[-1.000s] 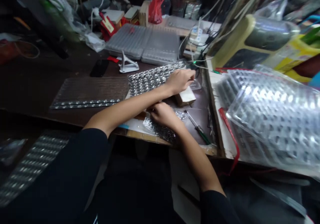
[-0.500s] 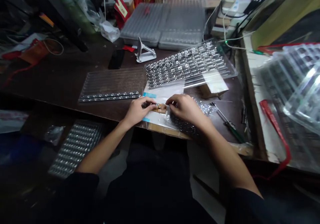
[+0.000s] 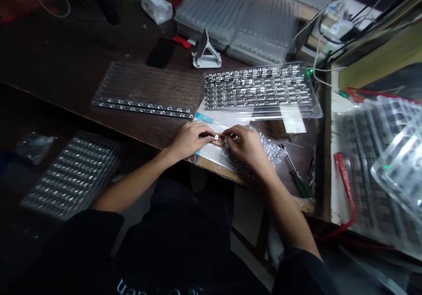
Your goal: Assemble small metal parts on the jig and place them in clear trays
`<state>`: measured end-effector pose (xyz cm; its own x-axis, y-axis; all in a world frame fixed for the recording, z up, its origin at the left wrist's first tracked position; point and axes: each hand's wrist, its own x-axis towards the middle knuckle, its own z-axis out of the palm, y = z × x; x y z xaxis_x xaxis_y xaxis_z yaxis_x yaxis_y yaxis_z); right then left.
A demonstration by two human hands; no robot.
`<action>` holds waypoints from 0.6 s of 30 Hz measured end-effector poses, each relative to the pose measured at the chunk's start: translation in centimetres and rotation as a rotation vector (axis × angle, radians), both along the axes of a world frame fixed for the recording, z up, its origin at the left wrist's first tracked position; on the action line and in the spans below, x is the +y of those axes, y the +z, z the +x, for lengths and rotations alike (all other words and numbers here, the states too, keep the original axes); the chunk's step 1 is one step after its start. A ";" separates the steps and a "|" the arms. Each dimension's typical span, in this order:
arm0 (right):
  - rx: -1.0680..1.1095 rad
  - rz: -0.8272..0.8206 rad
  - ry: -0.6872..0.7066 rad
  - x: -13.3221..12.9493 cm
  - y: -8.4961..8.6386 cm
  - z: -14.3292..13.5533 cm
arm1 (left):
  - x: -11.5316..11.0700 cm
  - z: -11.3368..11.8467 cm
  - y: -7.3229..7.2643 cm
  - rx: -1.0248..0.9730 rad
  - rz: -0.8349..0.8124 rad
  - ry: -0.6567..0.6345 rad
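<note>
At the front edge of the desk, my left hand [image 3: 193, 137] pinches a small shiny metal part [image 3: 216, 137] over a little brown block [image 3: 219, 143]. My right hand [image 3: 247, 144] meets it from the other side, thumb and forefinger closed at the block's right end; whatever sits between those fingertips is too small to make out. Under both hands lies a white sheet [image 3: 214, 155] with blue tape [image 3: 204, 118] at its corner. A clear plastic bag of small shiny pieces [image 3: 272, 147] spreads beside and beneath my right hand.
Behind my hands are a tray packed with metal parts [image 3: 257, 88] and a ribbed clear tray [image 3: 148, 86] with filled front rows. A small box [image 3: 290, 125], a green-handled screwdriver [image 3: 299, 184], a phone stand [image 3: 207, 55] and a phone [image 3: 161, 53] lie around. Stacked trays [image 3: 362, 167] stand right.
The camera view has tilted and shifted, so the desk appears turned. My hands stay at the brown block, with the right fingertips now closer to the left ones.
</note>
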<state>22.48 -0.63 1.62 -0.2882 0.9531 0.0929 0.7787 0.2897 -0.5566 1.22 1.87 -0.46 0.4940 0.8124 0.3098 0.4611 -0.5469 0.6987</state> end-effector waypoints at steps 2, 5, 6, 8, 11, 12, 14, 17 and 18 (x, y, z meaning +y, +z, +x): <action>-0.036 0.007 -0.017 -0.1 -0.2 -0.3 | 0.1 0.0 0.0 -0.013 -0.015 -0.006; -0.032 0.018 -0.012 -0.2 -0.4 -0.8 | 0.2 -0.2 0.1 -0.070 -0.029 0.068; -0.008 0.019 0.014 -0.2 -0.4 -0.9 | 0.1 -0.3 0.2 -0.097 -0.027 0.129; 0.026 0.023 0.094 -0.3 -0.5 -1.2 | 0.0 -0.7 0.2 -0.102 -0.021 0.234; -0.094 0.083 0.179 -0.6 -0.5 -1.7 | -0.6 -1.4 0.1 0.070 0.001 0.222; -0.166 0.112 0.191 -0.8 -0.5 -1.8 | -0.8 -1.6 0.0 0.138 0.011 0.194; -0.280 0.151 0.212 -1.0 -0.4 -2.1 | -1.1 -1.9 -0.1 0.218 0.027 0.168; -0.280 0.145 0.241 -1.1 -0.2 -2.1 | -1.1 -1.9 -0.1 0.211 0.029 0.182; -0.249 0.133 0.237 -1.0 -0.1 -1.8 | -1.1 -1.7 0.0 0.185 0.031 0.192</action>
<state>20.66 -1.60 1.50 -0.5287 0.8415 0.1109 0.7881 0.5352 -0.3041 -0.46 0.76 -0.45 0.3826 0.8881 0.2548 0.6769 -0.4572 0.5768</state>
